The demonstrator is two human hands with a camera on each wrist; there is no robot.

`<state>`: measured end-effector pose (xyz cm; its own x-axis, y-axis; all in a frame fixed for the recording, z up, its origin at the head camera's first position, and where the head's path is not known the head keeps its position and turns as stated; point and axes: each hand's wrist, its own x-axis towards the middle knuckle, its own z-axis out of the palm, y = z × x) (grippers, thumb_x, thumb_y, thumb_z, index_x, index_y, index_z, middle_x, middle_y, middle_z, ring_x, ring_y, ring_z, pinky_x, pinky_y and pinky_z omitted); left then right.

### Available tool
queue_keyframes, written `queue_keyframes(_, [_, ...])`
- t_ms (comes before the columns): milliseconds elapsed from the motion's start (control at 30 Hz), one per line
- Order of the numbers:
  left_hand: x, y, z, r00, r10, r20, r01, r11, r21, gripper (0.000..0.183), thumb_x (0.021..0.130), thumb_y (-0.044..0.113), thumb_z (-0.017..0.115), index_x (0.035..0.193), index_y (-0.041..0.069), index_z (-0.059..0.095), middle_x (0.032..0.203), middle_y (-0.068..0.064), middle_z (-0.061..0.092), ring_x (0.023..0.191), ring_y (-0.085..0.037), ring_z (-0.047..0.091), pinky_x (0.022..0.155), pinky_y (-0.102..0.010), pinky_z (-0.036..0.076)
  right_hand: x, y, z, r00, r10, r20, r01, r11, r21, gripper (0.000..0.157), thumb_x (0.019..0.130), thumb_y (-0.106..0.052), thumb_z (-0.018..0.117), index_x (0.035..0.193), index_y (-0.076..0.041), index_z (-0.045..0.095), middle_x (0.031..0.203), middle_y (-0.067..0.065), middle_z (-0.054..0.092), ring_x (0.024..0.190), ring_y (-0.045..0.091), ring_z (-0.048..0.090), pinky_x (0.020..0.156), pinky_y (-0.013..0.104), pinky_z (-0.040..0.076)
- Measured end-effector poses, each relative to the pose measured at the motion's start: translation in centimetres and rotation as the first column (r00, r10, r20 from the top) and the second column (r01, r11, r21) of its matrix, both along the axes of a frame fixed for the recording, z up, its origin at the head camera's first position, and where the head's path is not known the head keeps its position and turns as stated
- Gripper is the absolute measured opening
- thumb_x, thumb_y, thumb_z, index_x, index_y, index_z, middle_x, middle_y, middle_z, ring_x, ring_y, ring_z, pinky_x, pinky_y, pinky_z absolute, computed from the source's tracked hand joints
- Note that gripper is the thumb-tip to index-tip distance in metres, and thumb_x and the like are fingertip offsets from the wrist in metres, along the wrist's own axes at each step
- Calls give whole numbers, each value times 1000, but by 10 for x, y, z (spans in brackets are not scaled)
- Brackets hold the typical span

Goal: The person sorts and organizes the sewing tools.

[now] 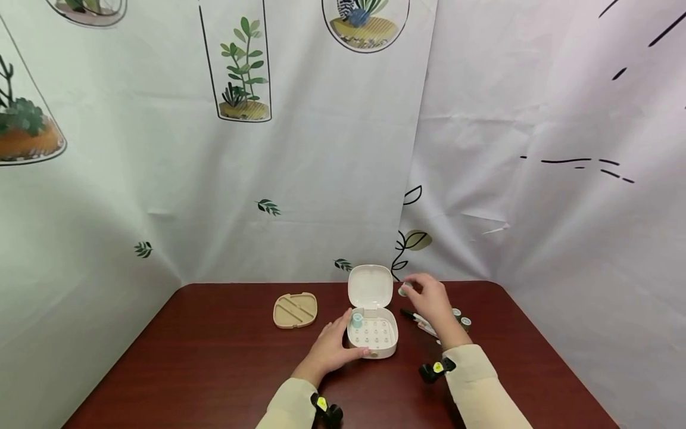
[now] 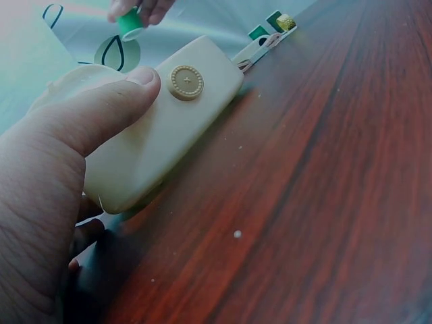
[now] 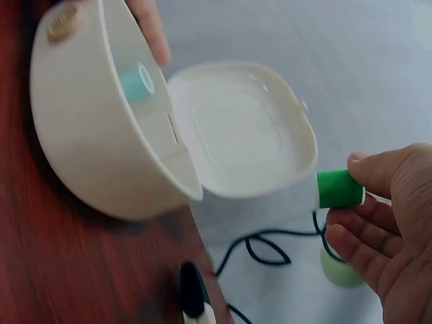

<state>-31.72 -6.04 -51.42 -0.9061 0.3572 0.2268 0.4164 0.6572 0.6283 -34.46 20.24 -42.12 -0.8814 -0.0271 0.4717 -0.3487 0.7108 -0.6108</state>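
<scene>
1. Nearest the head camera are the left sleeve (image 1: 289, 402) and right sleeve (image 1: 482, 381), both cream; a small black device (image 1: 326, 411) sits at the left wrist, and another at the right.
2. The two hands are apart from each other; the left hand (image 1: 333, 347) grips the near left side of the white box (image 1: 383, 353), its thumb on the front wall just beside a round tan button (image 2: 185, 82).
3. The right hand (image 1: 433, 301) pinches a green spool (image 3: 339, 189) between thumb and fingers; the spool is in the air, to the right of the raised lid (image 1: 370, 286) and clear of it.
4. The box stands open on the dark red table (image 1: 225, 381), its lid hinged up at the back; inside are rows of small pegs (image 1: 376, 333), and a light blue spool (image 1: 357, 320) is in the far left corner.
5. Left of the box lies a tan tray (image 1: 295, 310) with slanting ridges; to the right, partly behind the right forearm, are a black-ended tool (image 1: 408, 313) and more spools (image 1: 465, 322); behind hangs a pale curtain (image 1: 343, 155) printed with plants.
</scene>
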Motion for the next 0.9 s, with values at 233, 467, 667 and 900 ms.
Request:
queue_keyframes(233, [0,-2,1,1000,1,8,-1,1000,1,107,81,61,75,159,5,28,156,-17,42,143,-33,41,117,-58,25,2,-29,-8,995,80,53,-84,995,58,21,91,-15,76,112,-11,75,114,8,70,104,27,66,87,46,56])
queue_keyframes(467, [0,-2,0,1000,3,16,-3,1000,-15,109,81,65,73,160,6,27,158,-15,40,145,-33,38,119,-58,23,1,-50,-21,983,155,96,-164,983,86,17,88,-11,79,105,-11,76,108,5,71,97,22,67,82,43,57])
queue_keyframes(667, [0,-2,-1,1000,-3,10,3,999,-39,106,83,66,70,161,9,27,159,-14,38,146,-32,35,119,-62,17,1,-61,-29,971,184,152,-205,970,135,17,88,-10,78,106,-11,77,110,6,72,98,23,67,82,43,58])
queue_keyframes(900, [2,-4,-1,1000,17,5,-16,998,-61,98,88,66,64,161,12,29,162,-20,29,150,-41,25,118,-65,16,1,-68,-37,967,205,152,-234,950,209,13,88,-7,77,102,-7,77,102,7,72,92,21,67,79,42,57])
